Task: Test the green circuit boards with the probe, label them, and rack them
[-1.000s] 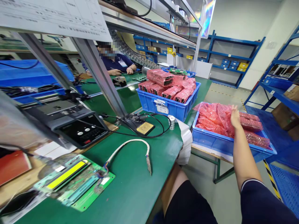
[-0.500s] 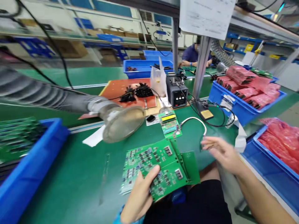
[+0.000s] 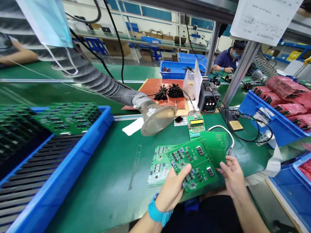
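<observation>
My left hand (image 3: 173,188) grips a green circuit board panel (image 3: 191,163) with small red digit displays, thumb on top, just above the near edge of the green bench (image 3: 116,168). My right hand (image 3: 232,176) closes its fingers on the right end of that panel, where a plain green board section (image 3: 216,145) sticks out. Another green board (image 3: 159,163) lies flat under the panel on the bench. Ahead stands a small board with a yellow display (image 3: 196,124) and a white cable (image 3: 227,132).
A blue bin with racked green boards (image 3: 60,119) fills the left. A grey fume hose with clear funnel (image 3: 155,118) hangs over the bench. A soldering station (image 3: 209,100), blue bins of pink bagged parts (image 3: 284,103) and a seated co-worker (image 3: 229,58) are beyond.
My head swung left from the pink-bag bin to the bench. My right hand came back from the bin and took hold of the panel's right end; the left hand raised the panel.
</observation>
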The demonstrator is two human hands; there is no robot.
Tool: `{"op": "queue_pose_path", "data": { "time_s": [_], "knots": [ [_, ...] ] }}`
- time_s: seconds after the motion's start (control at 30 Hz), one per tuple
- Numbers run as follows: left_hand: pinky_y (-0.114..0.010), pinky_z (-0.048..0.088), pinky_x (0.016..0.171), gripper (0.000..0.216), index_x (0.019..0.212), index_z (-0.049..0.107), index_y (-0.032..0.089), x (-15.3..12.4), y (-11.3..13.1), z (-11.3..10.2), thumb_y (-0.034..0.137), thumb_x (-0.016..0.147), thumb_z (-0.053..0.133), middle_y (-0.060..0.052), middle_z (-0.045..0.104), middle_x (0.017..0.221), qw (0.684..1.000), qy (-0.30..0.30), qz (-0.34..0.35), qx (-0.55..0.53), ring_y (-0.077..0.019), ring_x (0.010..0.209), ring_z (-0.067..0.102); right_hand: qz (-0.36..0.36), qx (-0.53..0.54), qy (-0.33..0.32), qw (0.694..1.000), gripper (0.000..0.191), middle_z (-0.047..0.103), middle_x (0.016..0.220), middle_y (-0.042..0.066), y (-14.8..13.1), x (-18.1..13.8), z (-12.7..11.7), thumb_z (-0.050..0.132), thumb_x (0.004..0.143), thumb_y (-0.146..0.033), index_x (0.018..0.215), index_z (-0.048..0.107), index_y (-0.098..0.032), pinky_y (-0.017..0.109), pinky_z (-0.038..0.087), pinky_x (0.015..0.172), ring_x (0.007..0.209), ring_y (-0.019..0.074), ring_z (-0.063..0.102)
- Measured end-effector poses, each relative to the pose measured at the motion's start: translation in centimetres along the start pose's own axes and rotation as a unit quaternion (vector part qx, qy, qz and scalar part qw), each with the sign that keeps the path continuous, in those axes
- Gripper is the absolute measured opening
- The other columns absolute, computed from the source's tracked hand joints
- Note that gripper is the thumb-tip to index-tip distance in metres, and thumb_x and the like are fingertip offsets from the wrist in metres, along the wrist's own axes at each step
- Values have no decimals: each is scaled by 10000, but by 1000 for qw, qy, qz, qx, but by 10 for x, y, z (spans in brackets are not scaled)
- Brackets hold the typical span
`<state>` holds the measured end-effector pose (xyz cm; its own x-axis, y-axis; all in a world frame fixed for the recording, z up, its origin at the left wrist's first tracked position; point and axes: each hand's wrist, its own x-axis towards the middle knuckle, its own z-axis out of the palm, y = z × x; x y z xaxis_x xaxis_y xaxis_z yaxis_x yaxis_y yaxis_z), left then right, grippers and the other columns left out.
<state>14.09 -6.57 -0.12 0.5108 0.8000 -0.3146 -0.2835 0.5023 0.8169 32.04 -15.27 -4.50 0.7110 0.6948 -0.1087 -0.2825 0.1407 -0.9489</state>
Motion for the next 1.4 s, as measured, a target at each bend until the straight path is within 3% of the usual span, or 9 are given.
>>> {"op": "queue_pose_path", "data": {
  "time_s": [0.13, 0.3, 0.47, 0.57, 0.63, 0.9, 1.13, 1.27, 1.4],
  "knots": [
    [-450, 473, 967, 670, 1221, 546, 149, 13, -11, 8, 510, 687, 728, -129, 670, 1159, 999, -11, 37, 33, -314, 1143, 583, 39, 36, -54, 997, 315, 655, 822, -14, 15, -15, 14, 742, 727, -313, 951, 527, -258, 248, 518, 526, 614, 138, 623],
    [-453, 470, 958, 583, 1203, 557, 144, 23, -21, 5, 494, 752, 672, -131, 664, 1159, 991, -28, 78, 107, -309, 1124, 591, 77, 8, -138, 987, 230, 685, 868, 33, 17, -6, -6, 623, 828, -423, 966, 594, -241, 317, 548, 658, 764, 190, 659],
    [-457, 436, 986, 479, 1161, 587, 161, 28, -35, -3, 344, 740, 720, -113, 659, 1141, 962, -56, 154, 216, -292, 1082, 600, -55, -106, -146, 982, 433, 616, 1231, 95, 27, -2, -29, 589, 835, -474, 1201, 562, -245, 428, 440, 1004, 1158, 259, 568],
    [-453, 443, 975, 480, 1122, 607, 196, 26, -44, -9, 308, 686, 775, -95, 648, 1114, 932, -92, 223, 269, -286, 1065, 597, -75, -176, -163, 968, 677, 436, 1439, 92, 41, -8, -33, 690, 776, -375, 1371, 376, -295, 463, 372, 1069, 1299, 267, 444],
    [-458, 465, 941, 485, 1130, 594, 222, 24, -51, -14, 296, 689, 780, -90, 631, 1096, 910, -109, 272, 294, -281, 1048, 598, -77, -217, -148, 962, 647, 403, 1464, 83, 51, -14, -33, 657, 810, -337, 1381, 354, -308, 472, 343, 1087, 1335, 260, 397],
    [-520, 445, 943, 852, 1365, 200, 414, 18, -64, -29, 247, 743, 757, -154, 222, 1484, 838, -137, 431, 305, -299, 1237, 473, -150, -279, -183, 931, 532, 412, 1460, 74, 53, -28, -34, 538, 892, -302, 1397, 370, -298, 476, 328, 1100, 1358, 263, 358],
    [-563, 326, 1057, 1192, 1427, -258, 282, -7, -67, -26, 291, 765, 733, -251, 96, 1533, 870, -105, 355, 325, -361, 1389, 244, -118, -251, -247, 928, 657, 433, 1448, 77, 40, -35, -31, 526, 897, -343, 1475, 219, -287, 469, 388, 1065, 1328, 277, 404],
    [-588, 277, 1079, 1098, 1439, -246, 225, -17, -73, -22, 194, 808, 652, -229, 23, 1551, 869, -106, 324, 359, -378, 1411, 132, -116, -282, -261, 916, 689, 494, 1401, 72, 41, -36, -33, 546, 882, -370, 1476, 199, -324, 510, 417, 1032, 1285, 313, 457],
    [-596, 343, 1044, 985, 1462, -187, 235, -17, -76, -24, 106, 835, 562, -228, 129, 1533, 861, -108, 315, 384, -369, 1388, 240, -154, -324, -246, 900, 777, 391, 1473, 60, 40, -33, -31, 524, 898, -336, 1491, 22, -344, 550, 280, 1112, 1348, 293, 370]
  ]
}}
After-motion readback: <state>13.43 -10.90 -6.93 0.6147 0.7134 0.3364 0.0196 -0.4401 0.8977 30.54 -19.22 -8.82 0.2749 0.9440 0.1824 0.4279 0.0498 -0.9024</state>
